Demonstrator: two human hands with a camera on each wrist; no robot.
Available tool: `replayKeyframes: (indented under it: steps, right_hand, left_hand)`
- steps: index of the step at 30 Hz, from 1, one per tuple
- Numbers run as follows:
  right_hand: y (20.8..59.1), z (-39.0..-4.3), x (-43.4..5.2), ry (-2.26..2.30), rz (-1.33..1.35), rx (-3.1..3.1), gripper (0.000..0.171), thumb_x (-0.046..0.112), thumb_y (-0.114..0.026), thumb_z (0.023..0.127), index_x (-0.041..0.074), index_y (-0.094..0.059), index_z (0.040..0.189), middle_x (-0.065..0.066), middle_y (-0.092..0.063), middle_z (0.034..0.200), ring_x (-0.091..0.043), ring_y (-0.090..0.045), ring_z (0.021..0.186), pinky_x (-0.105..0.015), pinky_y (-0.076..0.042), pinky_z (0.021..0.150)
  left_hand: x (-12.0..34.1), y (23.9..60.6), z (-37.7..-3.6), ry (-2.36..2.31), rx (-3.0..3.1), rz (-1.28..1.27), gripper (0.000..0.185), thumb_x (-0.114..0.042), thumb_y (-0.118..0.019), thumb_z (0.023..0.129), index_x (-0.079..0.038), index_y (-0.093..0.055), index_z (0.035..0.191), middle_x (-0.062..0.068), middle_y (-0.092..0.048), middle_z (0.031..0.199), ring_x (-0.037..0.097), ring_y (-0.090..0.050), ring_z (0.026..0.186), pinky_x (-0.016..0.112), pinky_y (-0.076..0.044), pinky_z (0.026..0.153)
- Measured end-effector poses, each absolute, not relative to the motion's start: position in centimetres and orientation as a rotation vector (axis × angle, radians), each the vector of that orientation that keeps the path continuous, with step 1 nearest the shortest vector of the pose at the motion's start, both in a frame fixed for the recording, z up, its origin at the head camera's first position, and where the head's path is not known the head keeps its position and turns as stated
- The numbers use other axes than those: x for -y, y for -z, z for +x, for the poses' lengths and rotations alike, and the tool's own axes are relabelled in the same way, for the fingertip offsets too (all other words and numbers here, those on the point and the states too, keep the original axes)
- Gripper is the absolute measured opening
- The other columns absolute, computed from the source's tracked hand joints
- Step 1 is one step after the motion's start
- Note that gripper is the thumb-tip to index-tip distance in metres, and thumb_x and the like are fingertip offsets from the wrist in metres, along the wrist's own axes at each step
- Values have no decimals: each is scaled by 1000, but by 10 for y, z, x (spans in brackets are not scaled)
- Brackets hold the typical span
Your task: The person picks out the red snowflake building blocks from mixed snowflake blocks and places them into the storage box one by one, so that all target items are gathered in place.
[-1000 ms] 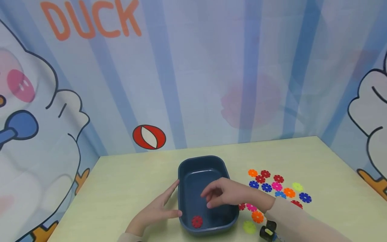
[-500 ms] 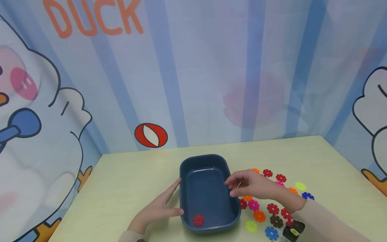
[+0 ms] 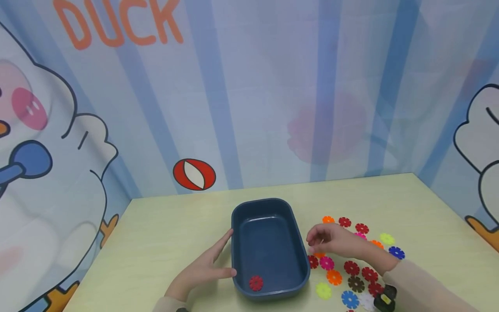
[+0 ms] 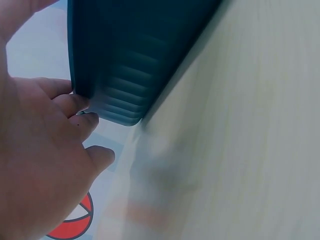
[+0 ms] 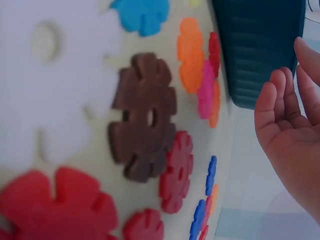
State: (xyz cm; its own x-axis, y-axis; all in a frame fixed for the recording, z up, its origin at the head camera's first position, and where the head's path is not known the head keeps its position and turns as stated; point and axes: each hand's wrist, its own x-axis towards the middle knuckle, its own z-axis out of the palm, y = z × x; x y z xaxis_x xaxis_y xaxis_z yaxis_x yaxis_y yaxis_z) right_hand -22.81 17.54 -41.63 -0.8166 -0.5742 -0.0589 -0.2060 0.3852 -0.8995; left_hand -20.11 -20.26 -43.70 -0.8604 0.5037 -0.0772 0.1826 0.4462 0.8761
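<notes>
A dark blue tray (image 3: 236, 236) stands on the pale table (image 3: 167, 234); its ribbed wall shows in both wrist views (image 4: 130, 60) (image 5: 260, 50). One red flower-shaped disc (image 3: 256, 283) lies in its near end. My left hand (image 3: 204, 271) lies flat against the tray's left wall, fingers straight (image 4: 45, 150). My right hand (image 3: 331, 240) hovers just right of the tray over a spread of coloured flower discs (image 3: 351, 268), fingers loosely curved and holding nothing (image 5: 290, 125). A brown disc (image 5: 145, 115) and red discs (image 5: 175, 170) lie close under the right wrist.
The discs reach from the tray's right side toward the table's right edge. A wrist-worn camera (image 3: 383, 298) sits at my right forearm. Printed fabric walls (image 3: 249, 86) close the table at back and sides.
My right hand has drawn out of the tray and moved right, now over the discs. The left hand and the red disc in the tray have stayed put.
</notes>
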Motion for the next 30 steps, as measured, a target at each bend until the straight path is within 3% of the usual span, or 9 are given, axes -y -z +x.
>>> replayKeyframes:
  steps: [10,30]
  right_hand:
    - [431,-233,-172,1249,-657,-2366,26,14,-79,79,8,-66,100,-3,-61,84,-20,-55,79,-24,-52,66]
    - [438,-234,-170,1012,-644,-2475,33,17,-85,71,12,-69,100,0,-61,89,-19,-53,83,-29,-51,68]
  left_hand:
    - [201,437,-202,-1385,-2373,590,96,-34,-73,83,-19,-13,156,6,-12,162,33,-9,148,61,-16,115]
    - [202,436,-201,-1374,-2385,576,96,-35,-73,83,-17,-14,156,6,-13,162,33,-10,148,61,-17,115]
